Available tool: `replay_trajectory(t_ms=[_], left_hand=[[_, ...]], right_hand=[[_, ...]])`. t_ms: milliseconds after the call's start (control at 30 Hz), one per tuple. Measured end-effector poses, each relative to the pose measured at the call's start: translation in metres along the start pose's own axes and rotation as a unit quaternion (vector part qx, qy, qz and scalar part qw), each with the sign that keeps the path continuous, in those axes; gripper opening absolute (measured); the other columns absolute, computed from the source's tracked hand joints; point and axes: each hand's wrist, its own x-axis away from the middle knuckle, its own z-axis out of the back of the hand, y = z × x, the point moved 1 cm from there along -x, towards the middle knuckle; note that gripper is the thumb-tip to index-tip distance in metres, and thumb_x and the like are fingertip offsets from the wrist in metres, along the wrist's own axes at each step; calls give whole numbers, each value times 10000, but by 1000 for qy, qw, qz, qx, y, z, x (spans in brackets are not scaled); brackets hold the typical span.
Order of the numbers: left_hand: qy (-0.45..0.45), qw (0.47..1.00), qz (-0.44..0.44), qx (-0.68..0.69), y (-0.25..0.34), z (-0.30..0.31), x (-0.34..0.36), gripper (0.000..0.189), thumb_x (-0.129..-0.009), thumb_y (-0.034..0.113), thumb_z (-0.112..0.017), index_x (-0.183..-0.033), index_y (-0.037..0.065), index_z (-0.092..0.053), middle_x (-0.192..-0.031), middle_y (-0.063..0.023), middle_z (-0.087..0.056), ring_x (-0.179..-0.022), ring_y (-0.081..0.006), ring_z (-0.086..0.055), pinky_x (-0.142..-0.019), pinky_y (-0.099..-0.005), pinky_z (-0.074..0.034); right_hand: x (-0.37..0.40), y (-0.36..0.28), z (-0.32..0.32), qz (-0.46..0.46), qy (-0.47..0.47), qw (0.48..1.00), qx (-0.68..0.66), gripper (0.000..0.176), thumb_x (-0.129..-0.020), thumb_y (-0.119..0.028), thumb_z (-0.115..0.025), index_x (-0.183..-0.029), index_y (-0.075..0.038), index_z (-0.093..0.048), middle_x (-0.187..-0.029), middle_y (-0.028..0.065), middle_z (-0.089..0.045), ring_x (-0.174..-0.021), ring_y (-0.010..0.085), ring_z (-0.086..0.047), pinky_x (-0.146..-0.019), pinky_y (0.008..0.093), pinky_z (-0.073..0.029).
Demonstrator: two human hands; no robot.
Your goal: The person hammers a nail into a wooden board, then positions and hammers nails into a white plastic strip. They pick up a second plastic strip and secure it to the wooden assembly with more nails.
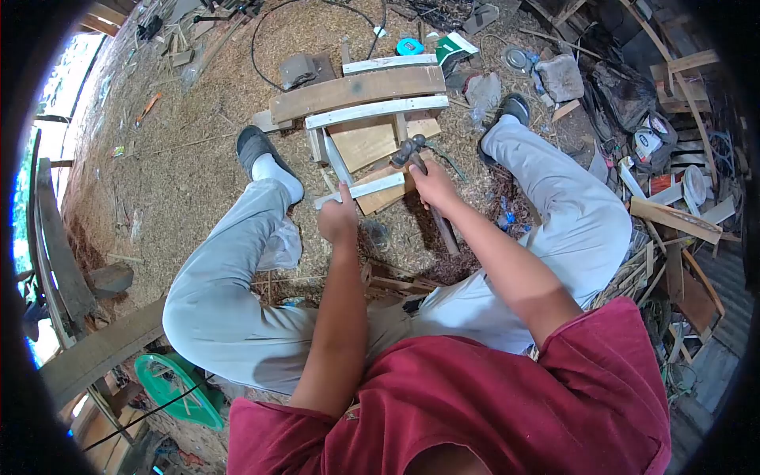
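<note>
My left hand (339,218) is closed on the left end of a short white-painted wooden slat (370,188), one finger lying over it. My right hand (435,187) grips a hammer (445,232) by its handle, with the metal head (408,150) just above the slat's right end. Beyond both hands, a small wooden frame rests on the ground, with a white strip (376,112) along its near edge. A curved brown board (358,92) lies behind that strip. Under the slat's right end is a flat piece of wood (381,199), partly covered.
Wood shavings cover the ground (190,103). A turquoise tape measure (410,47) and a stone block (560,77) lie farther off. Scrap wood (675,219) is piled at the right. A green plastic basin (178,389) sits at lower left, near a long plank (103,354).
</note>
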Motion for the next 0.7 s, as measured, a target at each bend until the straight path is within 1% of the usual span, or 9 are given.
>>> replay_trajectory(t_ms=[33, 67, 100, 167, 267, 367, 467, 567, 700], left_hand=[[3, 999, -25, -23, 6, 5, 4, 868, -967, 755, -466, -1092, -49, -768, -1179, -330, -711, -1141, -495, -670, -1001, -547, -503], [27, 998, -37, -40, 9, 2, 2, 644, -944, 628, -618, -1081, 17, -766, -1096, -262, -731, -1078, -445, -681, -982, -519, -512], [84, 980, -178, -33, 4, -4, -2, 572, -925, 572, -666, -1102, 35, -755, -1082, -239, -723, -1066, -430, -677, -985, -509, -509], [192, 874, -446, -17, -11, -17, -12, 467, -886, 460, -761, -1142, 71, -735, -1052, -193, -706, -1042, -399, -668, -991, -488, -505], [193, 806, -558, -37, -10, -25, -6, 386, -827, 342, -830, -1100, 106, -689, -1040, -156, -668, -1022, -363, -646, -987, -470, -492], [189, 836, -513, -55, -24, -46, -21, 342, -852, 349, -816, -1014, 96, -652, -1074, -161, -671, -993, -399, -652, -905, -509, -526], [149, 901, -407, -15, -22, -43, -17, 359, -874, 328, -800, -1047, 84, -602, -1041, -182, -681, -941, -443, -666, -816, -542, -548], [118, 914, -387, 22, -20, -49, -23, 407, -895, 309, -780, -1152, 84, -560, -997, -212, -696, -892, -471, -682, -751, -554, -556], [52, 916, -397, 37, -4, -41, 11, 487, -904, 291, -765, -1286, 94, -536, -981, -230, -722, -859, -465, -703, -747, -564, -556]], right_hand=[[-1, 0, 2, 1, -2, 1000, -7, 367, -1046, -352, -581, -1119, 8, -586, -684, 127, -638, -460, 250, -613, -438, 409, -491], [-2, 1, 3, 1, -4, 1000, -14, 364, -1048, -348, -578, -1121, 8, -584, -682, 123, -635, -458, 243, -609, -435, 406, -488], [0, 1, 5, -2, -2, 1000, -19, 359, -1051, -346, -574, -1118, 6, -585, -678, 117, -630, -457, 236, -605, -432, 402, -484], [2, -2, 8, -8, 2, 999, -31, 349, -1057, -342, -567, -1110, 3, -586, -672, 106, -622, -453, 221, -595, -426, 394, -476], [3, 1, 13, -10, 13, 999, -39, 341, -1061, -346, -560, -1101, -9, -589, -664, 96, -611, -453, 211, -589, -423, 391, -469], [5, 3, 17, -9, 11, 999, -32, 338, -1061, -349, -559, -1119, -17, -595, -656, 89, -600, -455, 211, -590, -422, 393, -466], [7, 3, 18, -17, 24, 999, -34, 352, -1058, -355, -566, -1142, -14, -592, -655, 92, -601, -462, 218, -596, -442, 398, -478], [4, 7, 16, 5, 39, 999, -30, 368, -1055, -368, -573, -1147, -12, -591, -661, 104, -611, -475, 235, -612, -476, 408, -499], [-1, 15, 17, 11, 34, 999, -6, 410, -1054, -385, -575, -1211, -7, -595, -688, 130, -643, -498, 256, -637, -513, 419, -522]])
